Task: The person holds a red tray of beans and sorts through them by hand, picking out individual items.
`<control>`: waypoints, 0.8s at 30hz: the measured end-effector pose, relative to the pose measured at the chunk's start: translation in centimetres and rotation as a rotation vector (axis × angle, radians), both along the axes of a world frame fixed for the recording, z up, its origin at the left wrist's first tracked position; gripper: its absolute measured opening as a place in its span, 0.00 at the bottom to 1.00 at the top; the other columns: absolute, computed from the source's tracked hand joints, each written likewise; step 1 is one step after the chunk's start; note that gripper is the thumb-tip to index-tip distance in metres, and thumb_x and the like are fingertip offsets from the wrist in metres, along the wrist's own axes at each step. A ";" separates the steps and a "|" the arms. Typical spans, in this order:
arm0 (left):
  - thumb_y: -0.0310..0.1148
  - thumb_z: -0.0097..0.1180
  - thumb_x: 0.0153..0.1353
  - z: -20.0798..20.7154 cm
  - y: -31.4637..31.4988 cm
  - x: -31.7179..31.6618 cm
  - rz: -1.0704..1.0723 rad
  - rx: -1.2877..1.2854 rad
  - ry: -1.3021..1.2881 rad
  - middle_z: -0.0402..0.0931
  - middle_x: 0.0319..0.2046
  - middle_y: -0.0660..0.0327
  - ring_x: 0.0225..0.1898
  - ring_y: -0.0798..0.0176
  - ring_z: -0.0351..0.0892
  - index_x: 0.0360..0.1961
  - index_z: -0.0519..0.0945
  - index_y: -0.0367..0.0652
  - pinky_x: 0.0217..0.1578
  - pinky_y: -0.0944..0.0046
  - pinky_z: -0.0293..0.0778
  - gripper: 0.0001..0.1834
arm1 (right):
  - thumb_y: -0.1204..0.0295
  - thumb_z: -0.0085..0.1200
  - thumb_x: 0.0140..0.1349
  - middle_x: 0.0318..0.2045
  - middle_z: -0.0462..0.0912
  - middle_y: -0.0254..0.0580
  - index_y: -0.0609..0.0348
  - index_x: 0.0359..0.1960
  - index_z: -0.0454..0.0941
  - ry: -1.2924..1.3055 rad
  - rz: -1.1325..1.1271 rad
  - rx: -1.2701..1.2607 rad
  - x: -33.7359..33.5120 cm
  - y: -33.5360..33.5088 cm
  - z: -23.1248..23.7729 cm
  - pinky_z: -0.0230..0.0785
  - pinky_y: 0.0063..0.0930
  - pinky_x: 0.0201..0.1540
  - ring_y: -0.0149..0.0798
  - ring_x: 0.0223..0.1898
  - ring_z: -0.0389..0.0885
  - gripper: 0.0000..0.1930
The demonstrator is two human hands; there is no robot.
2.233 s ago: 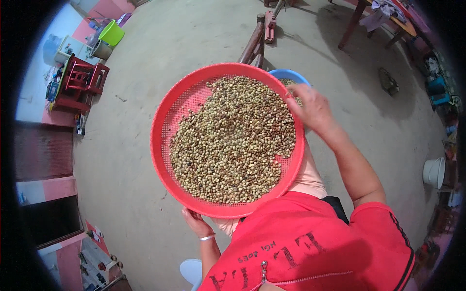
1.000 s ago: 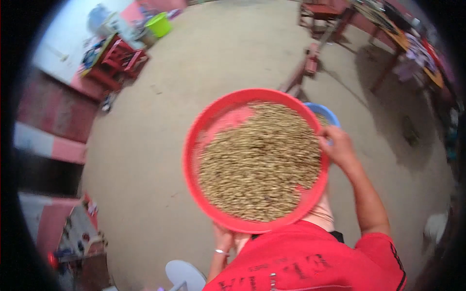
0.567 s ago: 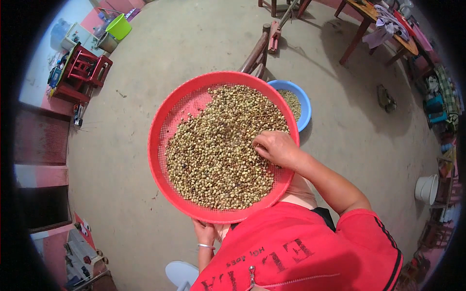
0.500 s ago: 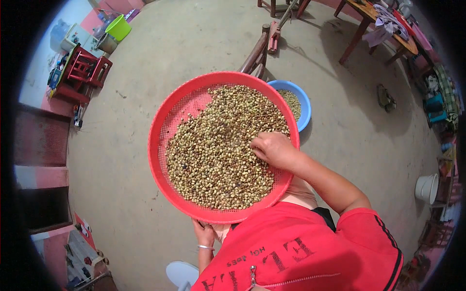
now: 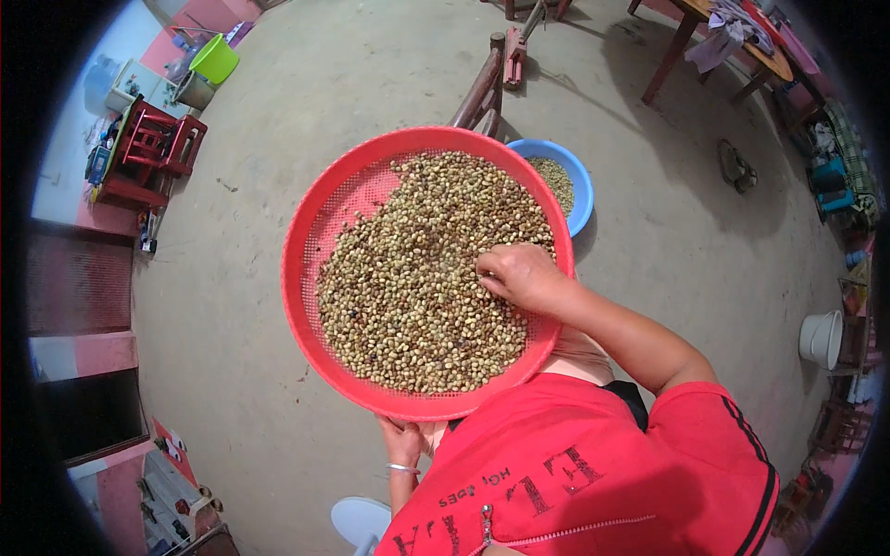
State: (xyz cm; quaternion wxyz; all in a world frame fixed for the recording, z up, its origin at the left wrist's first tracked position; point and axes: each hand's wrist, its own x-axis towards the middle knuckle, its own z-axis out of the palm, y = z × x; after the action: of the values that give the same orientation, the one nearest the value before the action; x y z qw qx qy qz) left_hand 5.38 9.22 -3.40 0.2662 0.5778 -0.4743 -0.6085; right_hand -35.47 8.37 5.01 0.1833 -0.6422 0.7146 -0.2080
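Observation:
A round red plastic sieve tray (image 5: 324, 199) with a mesh bottom rests over my lap. A thick layer of small greenish-brown beans (image 5: 417, 306) covers most of it, with bare mesh at the upper left. My right hand (image 5: 521, 275) lies over the beans on the right side, fingers curled and drawn together at their surface. Whatever is between those fingertips is hidden. Below the near rim, my left hand (image 5: 402, 439), with a bracelet on the wrist, grips the tray from underneath; its fingertips are out of sight. Just beyond the right rim, a blue basin (image 5: 581, 199) holds more beans.
Behind the tray stands a wooden frame (image 5: 482, 88) on the concrete floor. Red wooden stools (image 5: 153, 153) and a lime-green bucket (image 5: 214, 59) line the left wall. A white bucket (image 5: 820, 338) sits at right; a wooden table (image 5: 681, 46) stands far right. A round white seat (image 5: 362, 519) is near my left arm.
The whole view has shifted slightly, and the tray sits a little higher in it. My right hand remains curled at nearly the same spot in the beans; my left stays under the rim.

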 end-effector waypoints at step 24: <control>0.23 0.65 0.53 4.2 -1.4 -0.8 -0.194 0.153 -0.113 0.65 0.63 0.54 0.61 0.58 0.69 0.70 0.54 0.39 0.61 0.60 0.68 0.46 | 0.71 0.53 0.56 0.26 0.81 0.49 0.59 0.27 0.81 0.125 -0.004 -0.061 0.4 -0.1 -0.5 0.75 0.50 0.33 0.54 0.31 0.83 0.07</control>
State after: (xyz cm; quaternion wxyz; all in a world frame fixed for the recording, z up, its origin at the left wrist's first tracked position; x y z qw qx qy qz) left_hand 4.61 7.84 0.83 0.1342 0.5811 -0.4942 -0.6325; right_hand -35.09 8.23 4.49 0.1181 -0.6577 0.7194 -0.1896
